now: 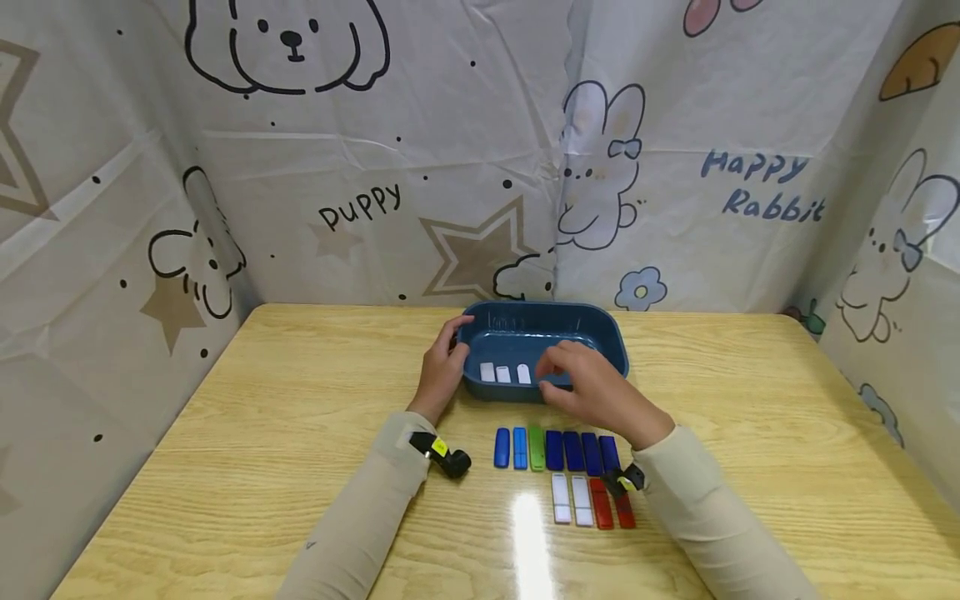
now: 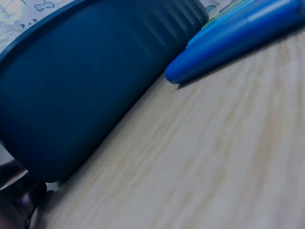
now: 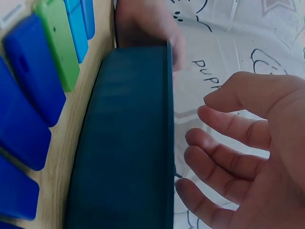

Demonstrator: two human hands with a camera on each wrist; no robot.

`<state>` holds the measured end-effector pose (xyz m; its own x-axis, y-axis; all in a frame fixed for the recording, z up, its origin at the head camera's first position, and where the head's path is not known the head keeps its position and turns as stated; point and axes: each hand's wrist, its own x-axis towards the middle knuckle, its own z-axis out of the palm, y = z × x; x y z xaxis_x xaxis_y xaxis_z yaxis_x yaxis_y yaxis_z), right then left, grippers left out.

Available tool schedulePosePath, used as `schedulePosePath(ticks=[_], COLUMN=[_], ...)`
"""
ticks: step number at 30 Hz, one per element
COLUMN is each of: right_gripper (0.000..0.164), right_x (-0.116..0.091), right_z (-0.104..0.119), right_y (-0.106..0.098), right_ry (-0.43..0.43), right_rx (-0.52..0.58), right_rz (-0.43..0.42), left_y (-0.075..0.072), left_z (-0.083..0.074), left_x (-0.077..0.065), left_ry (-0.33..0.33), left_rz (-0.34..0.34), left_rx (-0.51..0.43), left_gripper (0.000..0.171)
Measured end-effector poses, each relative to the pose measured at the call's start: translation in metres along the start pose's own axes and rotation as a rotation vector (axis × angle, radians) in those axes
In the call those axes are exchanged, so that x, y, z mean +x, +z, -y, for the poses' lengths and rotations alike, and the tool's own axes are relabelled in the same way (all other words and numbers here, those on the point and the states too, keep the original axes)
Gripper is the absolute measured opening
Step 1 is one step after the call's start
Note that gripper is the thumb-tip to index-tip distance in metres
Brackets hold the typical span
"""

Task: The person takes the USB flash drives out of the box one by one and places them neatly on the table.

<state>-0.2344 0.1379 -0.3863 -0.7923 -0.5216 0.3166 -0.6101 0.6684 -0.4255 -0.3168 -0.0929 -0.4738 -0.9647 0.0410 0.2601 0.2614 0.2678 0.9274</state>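
A dark blue plastic basin [image 1: 546,392] stands toward the table's back, with several white pieces [image 1: 502,374] inside along its near wall. My left hand [image 1: 442,367] grips the basin's left end, fingers and thumb at the rim. Over the basin's near right part is my right hand [image 1: 592,382], fingers loosely bent. In the right wrist view, its thumb and fingertips [image 3: 195,138] are apart, with nothing between them. Nearer me lies a row of flat plastic sticks like USB drives: blue ones [image 1: 573,451] and one green [image 1: 536,448]. White sticks [image 1: 561,498] and red sticks [image 1: 602,503] form a second row.
The wooden table [image 1: 300,383] carries all of this. A printed cloth [image 1: 450,150] hangs behind it and along both sides. My right sleeve and wrist camera [image 1: 624,479] partly cover the right ends of both rows.
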Motion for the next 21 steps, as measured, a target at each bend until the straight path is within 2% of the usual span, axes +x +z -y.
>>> schedulePosePath(ticks=[16,21], right_gripper=[0.019,0.019], right_x=[0.024,0.03], right_z=[-0.026,-0.031], right_y=[0.013,0.019], right_ry=[0.084,0.131], right_rx=[0.049,0.075], right_rz=[0.003,0.033], left_y=[0.0,-0.001], left_z=[0.0,0.001], left_x=[-0.001,-0.002], left_ry=[0.009,0.006], left_rz=[-0.005,-0.007], left_rx=[0.007,0.005], left_gripper=[0.045,0.045])
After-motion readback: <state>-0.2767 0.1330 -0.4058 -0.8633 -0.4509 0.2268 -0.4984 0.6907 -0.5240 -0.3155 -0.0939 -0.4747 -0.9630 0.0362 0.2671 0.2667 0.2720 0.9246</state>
